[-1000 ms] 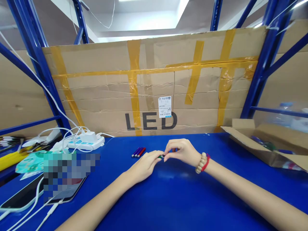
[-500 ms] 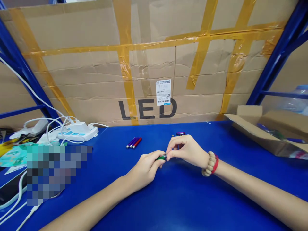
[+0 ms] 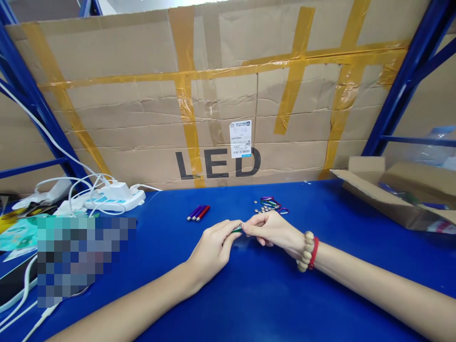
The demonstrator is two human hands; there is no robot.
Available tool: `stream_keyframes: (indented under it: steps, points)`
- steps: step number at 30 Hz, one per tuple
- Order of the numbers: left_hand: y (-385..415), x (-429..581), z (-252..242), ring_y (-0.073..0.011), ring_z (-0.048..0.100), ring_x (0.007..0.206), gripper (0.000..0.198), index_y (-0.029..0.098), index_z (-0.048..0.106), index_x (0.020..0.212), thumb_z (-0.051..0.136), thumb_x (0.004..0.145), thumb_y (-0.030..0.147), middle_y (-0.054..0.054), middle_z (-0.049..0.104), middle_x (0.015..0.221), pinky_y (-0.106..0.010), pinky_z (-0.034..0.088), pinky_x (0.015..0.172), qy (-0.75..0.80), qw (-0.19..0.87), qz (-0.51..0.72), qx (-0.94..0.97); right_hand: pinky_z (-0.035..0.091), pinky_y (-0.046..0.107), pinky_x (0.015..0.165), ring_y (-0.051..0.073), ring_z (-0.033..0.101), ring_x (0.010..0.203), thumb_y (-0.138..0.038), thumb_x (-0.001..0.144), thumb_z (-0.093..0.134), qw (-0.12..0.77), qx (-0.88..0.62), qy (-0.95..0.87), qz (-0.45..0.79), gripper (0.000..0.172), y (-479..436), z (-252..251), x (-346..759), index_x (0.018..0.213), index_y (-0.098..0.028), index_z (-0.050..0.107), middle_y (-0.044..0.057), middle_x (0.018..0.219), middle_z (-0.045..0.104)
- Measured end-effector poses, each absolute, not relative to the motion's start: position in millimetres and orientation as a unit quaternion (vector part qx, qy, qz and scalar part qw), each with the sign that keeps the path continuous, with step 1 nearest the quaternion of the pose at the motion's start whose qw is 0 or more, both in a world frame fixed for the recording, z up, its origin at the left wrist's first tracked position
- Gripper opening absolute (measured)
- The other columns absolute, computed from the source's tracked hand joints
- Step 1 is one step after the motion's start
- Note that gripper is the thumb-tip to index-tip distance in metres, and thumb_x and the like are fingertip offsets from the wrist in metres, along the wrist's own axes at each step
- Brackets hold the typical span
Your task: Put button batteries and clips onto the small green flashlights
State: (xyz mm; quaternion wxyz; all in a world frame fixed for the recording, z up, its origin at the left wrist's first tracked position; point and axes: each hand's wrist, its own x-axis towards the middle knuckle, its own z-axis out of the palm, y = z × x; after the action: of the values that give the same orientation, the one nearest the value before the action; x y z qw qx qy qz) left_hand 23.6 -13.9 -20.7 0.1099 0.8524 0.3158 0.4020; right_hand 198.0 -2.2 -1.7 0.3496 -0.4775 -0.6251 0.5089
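Pinched between the thumb and fingers of my left hand (image 3: 217, 243) is a green mini flashlight (image 3: 237, 230), a short tube with a silver end; most of it is hidden by the fingers. The thumb and forefinger of my right hand (image 3: 265, 229) are closed at the silver end, and I cannot make out any separate part between them. Just beyond the right hand lie several small silver button cells (image 3: 264, 209) and a few coloured carabiners (image 3: 270, 203). Three similar tubes (image 3: 198, 213), two purple and one red, lie side by side farther left.
An open cardboard box (image 3: 388, 199) stands at the right. On the left are a white power strip (image 3: 123, 195) with tangled cables, a phone (image 3: 16, 282) and a teal packet (image 3: 21, 230). A large taped cardboard sheet (image 3: 142, 118) closes off the back of the blue table (image 3: 270, 299).
My right hand has turned and dropped slightly, its fingertips still at the flashlight's silver end. More of the button cells and carabiners behind it now show. The camera view has shifted slightly.
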Motion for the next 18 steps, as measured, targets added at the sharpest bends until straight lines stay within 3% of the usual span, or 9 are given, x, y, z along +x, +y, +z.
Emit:
stream_keyframes:
  steps: [2, 6, 10, 14, 18]
  points:
    - [-13, 25, -19, -0.0158, 0.061, 0.082, 0.019, 0.019, 0.058, 0.097, 0.041, 0.088, 0.020, -0.005, 0.066, 0.092, -0.025, 0.048, 0.075, 0.341, 0.140, 0.389, 0.844, 0.028, 0.017, 0.034, 0.003, 0.039, 0.035, -0.046, 0.054, 0.075, 0.370, -0.457, -0.649, 0.483, 0.033, 0, -1, 197, 0.062, -0.015, 0.064, -0.002, 0.049, 0.057]
    - [-12, 30, -14, -0.0131, 0.057, 0.064, 0.018, 0.019, 0.054, 0.092, 0.038, 0.089, 0.026, 0.000, 0.061, 0.071, -0.023, 0.045, 0.064, 0.396, 0.201, 0.355, 0.823, 0.034, 0.018, 0.037, 0.005, 0.047, 0.039, -0.051, 0.060, 0.069, 0.392, -0.431, -0.697, 0.418, 0.037, 12, 6, 204, 0.067, -0.015, 0.064, 0.001, 0.063, 0.063]
    - [-11, 31, -11, -0.0118, 0.053, 0.062, 0.019, 0.019, 0.051, 0.095, 0.035, 0.090, 0.029, 0.002, 0.056, 0.066, -0.023, 0.041, 0.062, 0.407, 0.220, 0.367, 0.807, 0.036, 0.021, 0.041, 0.008, 0.050, 0.042, -0.054, 0.069, 0.061, 0.425, -0.493, -0.715, 0.256, 0.038, 34, 15, 231, 0.074, -0.016, 0.066, 0.002, 0.066, 0.065]
    - [-11, 30, -12, -0.0113, 0.052, 0.062, 0.018, 0.021, 0.049, 0.096, 0.036, 0.090, 0.032, 0.003, 0.054, 0.066, -0.023, 0.039, 0.062, 0.413, 0.235, 0.363, 0.801, 0.031, 0.022, 0.047, 0.013, 0.058, 0.057, -0.049, 0.071, 0.063, 0.315, -0.607, -0.730, -0.017, 0.027, 51, 16, 260, 0.069, -0.022, 0.067, 0.000, 0.070, 0.068]
    - [-11, 29, -13, -0.0114, 0.052, 0.061, 0.019, 0.022, 0.049, 0.096, 0.036, 0.090, 0.034, 0.004, 0.055, 0.066, -0.023, 0.038, 0.061, 0.420, 0.244, 0.359, 0.797, 0.028, 0.023, 0.048, 0.017, 0.061, 0.069, -0.042, 0.074, 0.063, 0.168, -0.644, -0.741, -0.085, 0.020, 56, 12, 270, 0.067, -0.023, 0.067, 0.001, 0.074, 0.069]
